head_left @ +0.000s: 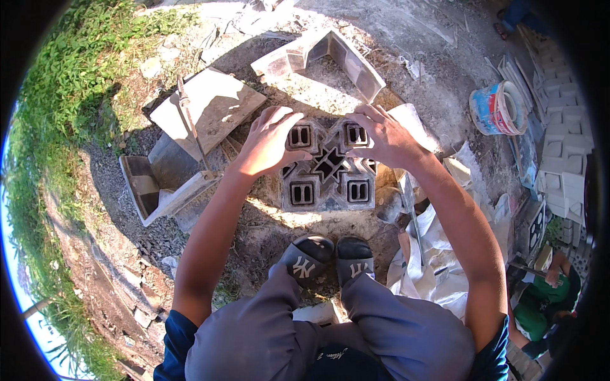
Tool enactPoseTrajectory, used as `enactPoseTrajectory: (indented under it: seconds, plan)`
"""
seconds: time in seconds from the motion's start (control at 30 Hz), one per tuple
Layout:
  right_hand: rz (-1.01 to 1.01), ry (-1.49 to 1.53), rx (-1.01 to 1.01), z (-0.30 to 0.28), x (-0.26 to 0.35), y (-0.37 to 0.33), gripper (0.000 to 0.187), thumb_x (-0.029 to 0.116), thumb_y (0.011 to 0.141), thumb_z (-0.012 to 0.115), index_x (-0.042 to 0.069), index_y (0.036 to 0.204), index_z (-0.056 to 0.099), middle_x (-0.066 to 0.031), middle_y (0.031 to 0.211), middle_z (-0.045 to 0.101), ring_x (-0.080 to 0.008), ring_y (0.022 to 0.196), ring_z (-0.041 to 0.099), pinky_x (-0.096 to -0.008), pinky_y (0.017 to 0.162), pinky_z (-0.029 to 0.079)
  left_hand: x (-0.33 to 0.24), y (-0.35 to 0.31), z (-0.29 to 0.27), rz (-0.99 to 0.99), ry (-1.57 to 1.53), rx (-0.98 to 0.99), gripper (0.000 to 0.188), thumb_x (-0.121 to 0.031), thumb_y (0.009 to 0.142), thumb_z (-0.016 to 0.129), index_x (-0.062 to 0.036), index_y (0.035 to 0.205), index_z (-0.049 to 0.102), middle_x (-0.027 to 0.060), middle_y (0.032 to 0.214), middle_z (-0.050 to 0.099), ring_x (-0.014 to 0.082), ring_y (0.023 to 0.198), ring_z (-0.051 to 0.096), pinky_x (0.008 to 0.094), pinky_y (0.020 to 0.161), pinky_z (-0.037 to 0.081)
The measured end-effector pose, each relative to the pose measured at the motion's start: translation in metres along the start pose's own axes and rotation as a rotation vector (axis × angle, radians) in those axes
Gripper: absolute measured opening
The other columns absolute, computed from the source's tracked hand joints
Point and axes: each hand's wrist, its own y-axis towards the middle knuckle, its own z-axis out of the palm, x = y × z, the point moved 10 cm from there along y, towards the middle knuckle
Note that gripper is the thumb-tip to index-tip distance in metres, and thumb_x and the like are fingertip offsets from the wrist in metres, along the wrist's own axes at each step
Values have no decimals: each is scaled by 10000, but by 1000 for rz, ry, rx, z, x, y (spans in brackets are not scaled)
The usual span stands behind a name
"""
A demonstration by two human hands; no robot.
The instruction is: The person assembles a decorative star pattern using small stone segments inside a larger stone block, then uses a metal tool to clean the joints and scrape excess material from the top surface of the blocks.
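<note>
- My left hand (270,141) is spread wide, thumb well apart from the curved fingers, at the far left corner of the patterned block (330,181); the thumb points inward over the block's top face.
- My right hand (387,141) mirrors it at the block's far right corner, also wide, its thumb pointing inward; from this high view I can't be sure how firmly either hand touches the block.
- The block itself lies flat on the ground between and slightly nearer me than my hands, a grey square with a slotted square in each corner and a star-like opening at its middle.
- Just on my side of the block are my dark slippers (311,257), toes toward it.
- Beyond the block, an angled panel (356,66) stands bent in a V.
- Left of the block and a little beyond it, a flat square slab (210,108) lies tilted, with a thin rod (189,117) leaning across it.
- Right of the block and nearer me, a crumpled white sack (438,263) spreads out.
- Well to the right of the block and beyond it sits a blue and red bucket (490,111).
- Farther right of the block are stacked pale blocks (565,155), and, nearer my side, a co-worker in green (540,308).
</note>
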Motion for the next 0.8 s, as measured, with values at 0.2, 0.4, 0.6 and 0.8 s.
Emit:
enactPoseTrajectory:
  seconds: [0.2, 0.4, 0.6, 0.8]
  plan:
    - [-104, -63, 37, 2, 0, 6, 766, 430, 844, 821, 31, 1427, 522, -165, 1403, 516, -358, 1302, 554, -454, 1052, 524, -1, 3, 0, 55, 33, -4, 884, -430, 695, 924, 31, 1365, 578, 197, 1414, 559, 373, 1342, 520, 459, 1139, 427]
    - [-13, -53, 203, 16, -8, 12, 784, 457, 888, 774, 36, 1479, 478, -173, 1471, 487, -357, 1317, 554, -439, 1080, 515, 1, 9, -3, 138, -50, 6, 779, -359, 695, 932, 64, 1270, 619, 202, 1308, 602, 364, 1205, 604, 423, 1061, 491]
    - [32, -116, 304, 21, -16, 10, 793, 532, 931, 685, 79, 1530, 430, -155, 1582, 399, -349, 1359, 532, -438, 1119, 487, -10, 13, -4, 194, -34, 42, 711, -294, 697, 920, 47, 1245, 622, 179, 1198, 611, 354, 1105, 627, 424, 975, 521]
    - [-72, -49, 238, 14, -6, 12, 798, 485, 886, 719, 18, 1480, 461, -155, 1411, 477, -333, 1336, 492, -423, 1096, 471, -13, 8, -8, 217, -4, -9, 666, -270, 711, 911, 12, 1242, 625, 150, 1161, 589, 334, 1080, 628, 411, 942, 530]
